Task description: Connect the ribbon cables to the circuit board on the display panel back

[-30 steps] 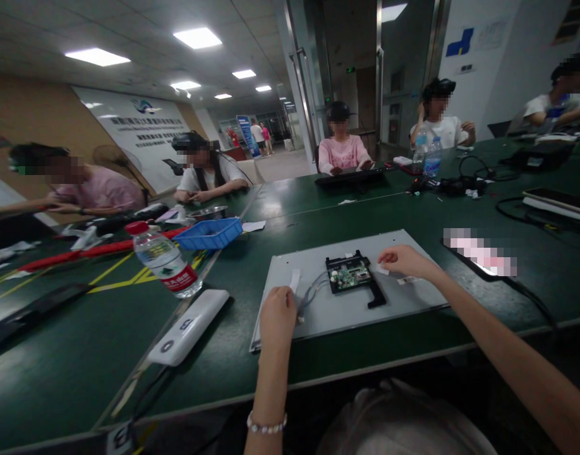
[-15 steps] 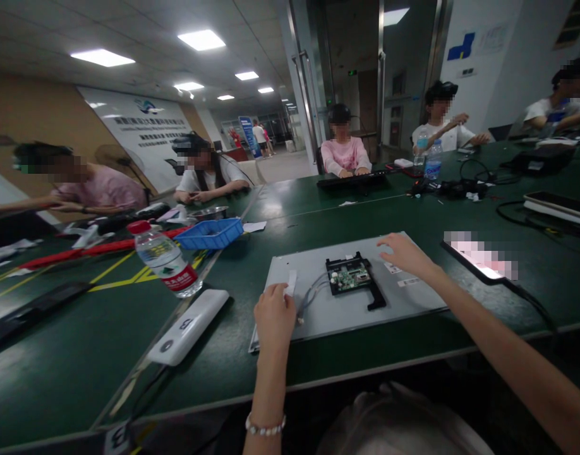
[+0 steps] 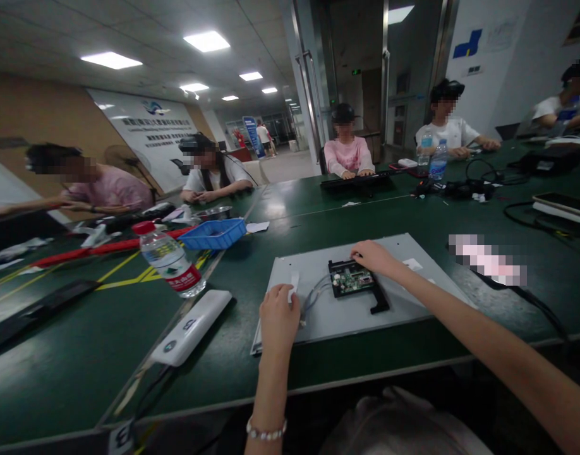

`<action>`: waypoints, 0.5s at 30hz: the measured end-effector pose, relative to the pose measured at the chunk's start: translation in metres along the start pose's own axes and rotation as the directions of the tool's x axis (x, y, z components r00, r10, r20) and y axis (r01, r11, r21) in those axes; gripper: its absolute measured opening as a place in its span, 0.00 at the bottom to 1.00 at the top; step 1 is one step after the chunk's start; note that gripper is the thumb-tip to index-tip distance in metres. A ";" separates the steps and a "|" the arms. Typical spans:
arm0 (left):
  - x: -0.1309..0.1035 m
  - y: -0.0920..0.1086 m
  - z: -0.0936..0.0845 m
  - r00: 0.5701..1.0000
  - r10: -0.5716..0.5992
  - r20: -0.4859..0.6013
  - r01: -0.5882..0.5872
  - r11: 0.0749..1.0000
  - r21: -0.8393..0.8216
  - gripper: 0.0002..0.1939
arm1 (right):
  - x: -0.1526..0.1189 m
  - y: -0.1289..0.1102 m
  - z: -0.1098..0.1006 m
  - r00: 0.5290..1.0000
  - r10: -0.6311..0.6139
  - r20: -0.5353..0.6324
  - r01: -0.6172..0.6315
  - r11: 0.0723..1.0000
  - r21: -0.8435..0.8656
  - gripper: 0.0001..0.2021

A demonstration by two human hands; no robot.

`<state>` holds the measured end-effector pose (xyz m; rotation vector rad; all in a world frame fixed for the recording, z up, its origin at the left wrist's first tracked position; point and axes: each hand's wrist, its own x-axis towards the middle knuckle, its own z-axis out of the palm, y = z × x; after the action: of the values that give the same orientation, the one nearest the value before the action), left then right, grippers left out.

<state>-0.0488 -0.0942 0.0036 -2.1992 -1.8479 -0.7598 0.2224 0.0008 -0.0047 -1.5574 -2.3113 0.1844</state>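
Observation:
A grey flat panel (image 3: 318,325) lies on the green table in front of me. On it sits a black plastic bracket (image 3: 379,301) that frames a green circuit board (image 3: 354,279). Thin grey wires (image 3: 313,294) run from the board toward the panel's left side. My left hand (image 3: 278,316) rests over the panel's left edge with its fingers curled, beside a white strip (image 3: 294,282); what lies under the fingertips is hidden. With fingers bent together, my right hand (image 3: 374,257) meets the bracket's upper edge, and its fingertips cover whatever they pinch there.
To the left are a white power bank (image 3: 195,328) with a cable, a water bottle (image 3: 172,260) and a blue tray (image 3: 214,235). A phone (image 3: 486,260) with a cable lies right. Several people sit around the table, one at a black keyboard (image 3: 359,183).
My right hand has moved left from the panel's right part to the bracket's upper edge, and its fingers have drawn together. My left hand keeps its place on the panel. The view has shifted slightly.

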 end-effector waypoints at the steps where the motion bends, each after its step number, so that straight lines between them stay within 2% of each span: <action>1: 0.000 0.000 0.000 1.000 0.001 0.002 -0.001 1.000 -0.001 0.12 | -0.001 0.002 -0.003 1.000 0.005 -0.019 -0.005 1.000 -0.009 0.12; 5: 0.001 -0.002 0.002 1.000 0.007 -0.003 -0.008 1.000 -0.018 0.12 | -0.013 0.020 -0.016 0.995 0.044 -0.092 -0.047 0.998 -0.029 0.12; 7: 0.001 -0.002 0.003 1.000 0.009 -0.003 -0.009 1.000 -0.026 0.12 | -0.022 0.031 -0.019 0.994 0.072 -0.080 -0.073 0.997 -0.012 0.12; 11: 0.002 0.001 0.001 1.000 0.011 -0.010 -0.011 1.000 -0.023 0.12 | -0.036 0.047 -0.013 0.998 0.067 -0.017 -0.066 0.997 0.039 0.13; 15: 0.003 0.003 0.000 1.000 0.024 -0.015 -0.024 0.999 -0.036 0.12 | -0.039 0.056 -0.008 0.998 0.060 -0.019 -0.058 0.994 0.092 0.15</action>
<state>-0.0452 -0.0920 0.0061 -2.2272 -1.8118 -0.8084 0.2868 -0.0140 -0.0218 -1.5753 -2.2103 0.2824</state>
